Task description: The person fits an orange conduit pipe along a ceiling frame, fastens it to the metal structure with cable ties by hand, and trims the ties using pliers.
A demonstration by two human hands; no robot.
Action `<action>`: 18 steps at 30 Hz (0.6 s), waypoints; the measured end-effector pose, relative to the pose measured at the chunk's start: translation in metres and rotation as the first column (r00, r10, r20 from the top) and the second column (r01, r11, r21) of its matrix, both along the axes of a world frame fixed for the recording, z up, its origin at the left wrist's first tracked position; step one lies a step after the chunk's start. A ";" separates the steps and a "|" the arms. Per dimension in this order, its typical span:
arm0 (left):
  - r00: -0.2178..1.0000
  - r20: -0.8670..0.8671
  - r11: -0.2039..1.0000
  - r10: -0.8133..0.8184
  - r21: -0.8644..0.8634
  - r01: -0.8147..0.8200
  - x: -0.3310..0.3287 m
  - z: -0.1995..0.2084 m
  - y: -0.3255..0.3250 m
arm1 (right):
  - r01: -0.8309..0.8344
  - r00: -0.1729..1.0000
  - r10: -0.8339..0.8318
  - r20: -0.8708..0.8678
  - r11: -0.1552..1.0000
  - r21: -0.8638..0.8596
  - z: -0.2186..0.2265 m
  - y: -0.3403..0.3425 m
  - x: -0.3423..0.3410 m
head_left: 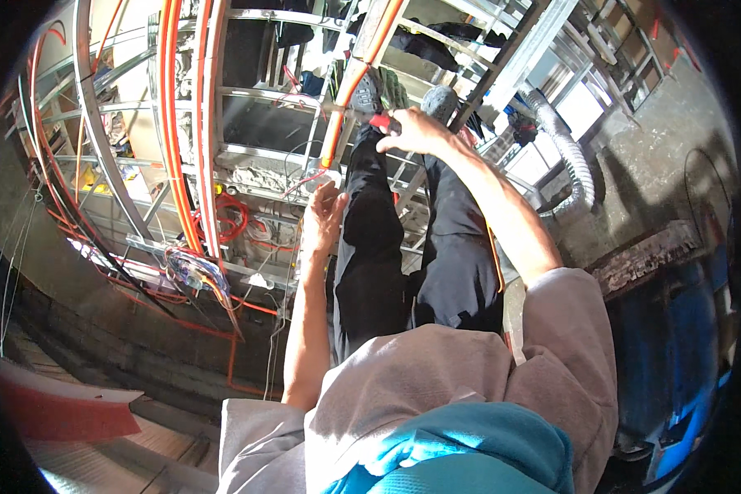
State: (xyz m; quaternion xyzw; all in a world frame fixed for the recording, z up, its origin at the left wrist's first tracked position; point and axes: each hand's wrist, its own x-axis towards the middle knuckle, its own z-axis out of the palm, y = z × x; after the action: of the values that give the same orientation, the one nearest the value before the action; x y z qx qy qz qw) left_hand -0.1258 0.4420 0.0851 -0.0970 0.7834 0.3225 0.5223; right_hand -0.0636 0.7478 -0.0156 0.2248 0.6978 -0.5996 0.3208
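Observation:
My right hand (416, 133) is closed round the red and black handle of a hand tool (384, 123). The tool's far end points left across an orange conduit (335, 136) and is blurred, so its kind is unclear. My left hand (324, 216) is raised with its fingers loosely bent and apart, just below a small pale box (324, 176) at the conduit's lower end. Whether the fingertips touch the box is hard to tell. Nothing shows in that hand. My shoes (440, 104) are among metal framing bars, close to the tool.
Metal studs (519, 62) form an open frame round my legs. More orange conduits (173, 123) run along the left, with coiled red cable (232, 218) and loose wires near them. A silver flexible duct (572, 160) curves at the right beside the concrete floor (675, 132).

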 end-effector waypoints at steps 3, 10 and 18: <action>1.000 0.003 1.000 -0.003 -0.005 0.003 -0.004 0.017 -0.002 | -0.060 0.998 0.058 -0.039 0.997 -0.054 0.025 -0.015 0.001; 0.999 0.002 0.997 0.035 -0.076 -0.034 0.002 0.087 -0.016 | 0.244 0.954 -0.259 0.154 0.964 0.107 0.081 -0.012 0.049; 0.981 -0.072 0.984 0.179 0.007 -0.179 0.007 0.188 -0.028 | 0.557 0.747 -0.658 0.098 0.699 0.448 0.130 0.078 0.127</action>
State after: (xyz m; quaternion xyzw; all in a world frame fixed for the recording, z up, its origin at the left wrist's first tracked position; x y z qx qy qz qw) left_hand -0.1189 0.4141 0.2735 -0.1552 0.7900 0.3715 0.4624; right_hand 0.0633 0.8256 0.1141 0.5770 0.6414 -0.4868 0.1368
